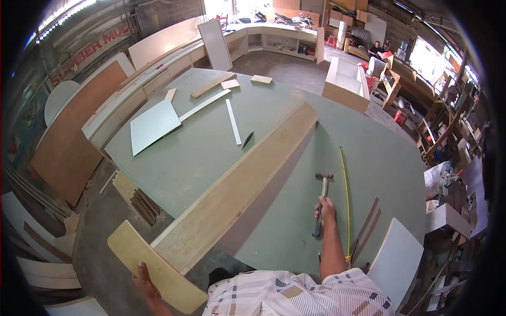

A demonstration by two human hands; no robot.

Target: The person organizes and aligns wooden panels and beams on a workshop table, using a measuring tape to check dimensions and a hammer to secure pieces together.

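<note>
My left hand (145, 282) grips a pale yellow board (176, 286) with rounded corners, its thumb on the face and its other fingers partly hidden. The board stands crosswise against the near end of a long wooden plank assembly (232, 192), which reaches diagonally across a large green tabletop (382, 152). My right hand (327, 209) is closed round the handle of a hammer (323, 177). The hammer is to the right of the plank, over the tabletop, head pointing away from me. Just right of it, a yellow tape measure (345, 195) lies extended.
Two narrow brown strips (368, 227) and a white panel (399, 253) are at the right. On the far left part of the table lie a white board (154, 126), thin strips and small wood pieces. A white open cabinet (346, 84) stands beyond. Stacked wood strips (138, 199) are beside the left edge.
</note>
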